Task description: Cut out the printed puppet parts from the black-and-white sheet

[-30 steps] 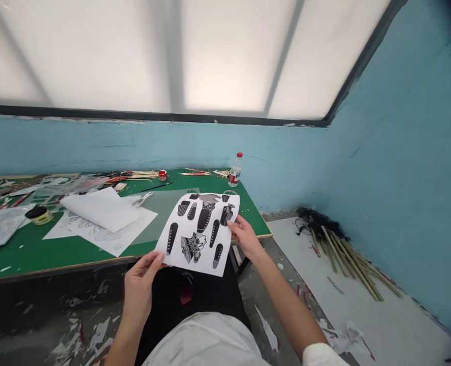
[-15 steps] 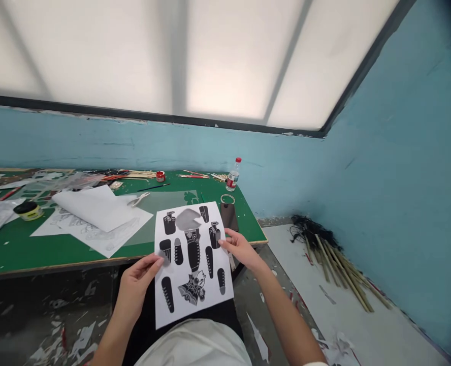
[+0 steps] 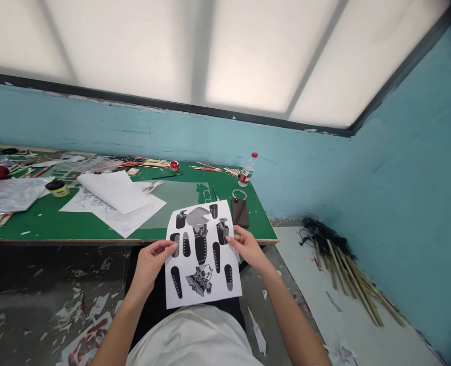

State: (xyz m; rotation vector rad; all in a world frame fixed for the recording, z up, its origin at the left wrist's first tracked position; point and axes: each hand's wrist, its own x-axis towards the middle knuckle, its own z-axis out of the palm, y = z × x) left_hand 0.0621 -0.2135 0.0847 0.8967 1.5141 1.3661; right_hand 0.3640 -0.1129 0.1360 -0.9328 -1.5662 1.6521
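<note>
A white sheet (image 3: 202,254) printed with several black and grey cut-out shapes hangs over my lap, upright, its top edge at the front edge of the green table (image 3: 76,229). My left hand (image 3: 153,262) pinches the sheet's left edge. On the right edge my right hand (image 3: 246,246) grips it with thumb on top. Both forearms reach in from below.
On the table lie white papers with drawings (image 3: 115,201), a dark phone (image 3: 240,211), a tape ring (image 3: 239,194), a water bottle (image 3: 247,171), a small jar (image 3: 57,187), a red-lidded pot (image 3: 174,165), scissors (image 3: 152,187) and sticks. Bamboo sticks (image 3: 349,279) lie on the floor right. Paper scraps litter the floor.
The sheet turned from tilted to upright and came down from the table edge toward my lap. Both hands kept hold of it. The view shifted left.
</note>
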